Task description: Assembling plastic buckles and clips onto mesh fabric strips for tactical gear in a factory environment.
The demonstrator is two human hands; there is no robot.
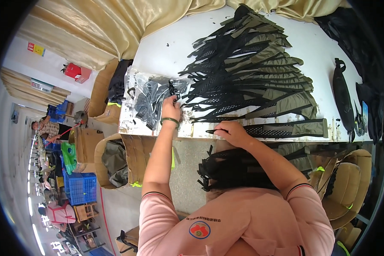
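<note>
My left hand (171, 112), with a dark bangle on its wrist, reaches to a clear plastic bag (141, 77) of small black parts, which look like plastic buckles. Its fingers are curled by the bag's right edge, and a black piece (173, 88) shows at the fingertips. At the table's front edge my right hand (234, 133) pinches the narrow left end of a black mesh strap panel (281, 130) with an olive-grey fabric end. This panel lies flat, pointing right. Behind it, many similar panels (251, 72) are fanned out in an overlapping pile.
More panels (239, 170) lie across my lap under the table edge. Cardboard boxes (141, 160) stand left of my legs, another box (350, 183) right. A black strap piece (342, 98) lies on the white table (175, 34) at right. Several people are in the left background.
</note>
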